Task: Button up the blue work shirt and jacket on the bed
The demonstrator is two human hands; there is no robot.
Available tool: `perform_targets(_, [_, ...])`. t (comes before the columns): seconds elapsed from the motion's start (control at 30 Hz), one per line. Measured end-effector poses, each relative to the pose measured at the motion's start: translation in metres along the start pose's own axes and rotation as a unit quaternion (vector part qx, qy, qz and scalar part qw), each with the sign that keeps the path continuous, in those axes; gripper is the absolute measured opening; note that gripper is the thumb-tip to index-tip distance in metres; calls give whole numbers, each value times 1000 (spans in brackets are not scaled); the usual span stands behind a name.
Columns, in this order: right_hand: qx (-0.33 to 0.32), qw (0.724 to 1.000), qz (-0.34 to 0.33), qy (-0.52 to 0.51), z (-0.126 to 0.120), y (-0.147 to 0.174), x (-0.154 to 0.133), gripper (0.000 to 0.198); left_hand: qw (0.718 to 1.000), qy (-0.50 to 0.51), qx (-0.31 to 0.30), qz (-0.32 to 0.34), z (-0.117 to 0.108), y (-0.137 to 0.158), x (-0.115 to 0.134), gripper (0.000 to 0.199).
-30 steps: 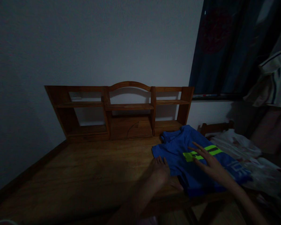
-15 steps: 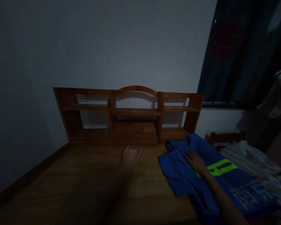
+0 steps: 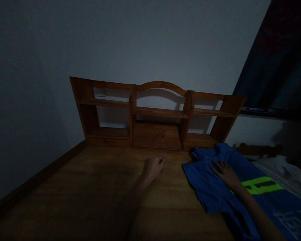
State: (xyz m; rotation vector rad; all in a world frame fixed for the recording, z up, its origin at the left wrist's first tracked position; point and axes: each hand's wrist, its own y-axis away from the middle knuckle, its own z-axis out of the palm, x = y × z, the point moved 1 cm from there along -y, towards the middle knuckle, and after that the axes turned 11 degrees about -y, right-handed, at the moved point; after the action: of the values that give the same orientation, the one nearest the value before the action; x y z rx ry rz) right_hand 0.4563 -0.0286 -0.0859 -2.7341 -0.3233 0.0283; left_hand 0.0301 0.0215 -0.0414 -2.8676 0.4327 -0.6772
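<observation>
My left hand (image 3: pixel 154 167) is closed with its fingers curled, just above or on the bare wooden desk top (image 3: pixel 95 187). Whatever is inside the curled fingers, if anything, is hidden. A blue short-sleeved shirt (image 3: pixel 205 187) with a bright yellow-green band (image 3: pixel 262 185) and pale lettering lies spread at the right. On its upper part my right hand (image 3: pixel 227 174) rests palm down, fingers spread and pressing on the cloth. The shirt's far right end runs out of view.
Behind the hands stands a wooden shelf unit (image 3: pixel 160 112) with an arched top and a curved dark line on its middle panel. A pale wall (image 3: pixel 140 40) rises behind it. White bedding (image 3: pixel 288 170) lies right of the shirt, below a dark curtain (image 3: pixel 281 67).
The view has shifted, so shelf and shirt appear farther right. My left hand has moved slightly nearer to me, away from the shelf, still closed. My right hand stays flat on the shirt.
</observation>
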Motion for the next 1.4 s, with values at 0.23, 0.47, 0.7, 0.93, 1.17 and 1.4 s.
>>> perform_targets(0.23, [-16,996,65,51,9,5,1,53,996,-28,3,83,4,8,5,51])
perform_targets(0.47, [-11,991,126,42,2,7,-2,47,995,-22,-27,89,0,8,8,35])
perform_targets(0.7, [2,987,159,-12,-27,1,-25,42,996,-3,-18,92,1,8,9,21])
perform_targets(0.93, [20,979,197,-46,-38,-3,-35,49,993,1,29,112,6,6,5,19])
perform_targets(1.17, [26,974,213,-74,-40,-4,-35,53,993,5,30,111,7,6,5,21])
perform_targets(1.4, [46,969,224,-95,-37,-4,-34,52,993,16,29,113,13,2,0,20])
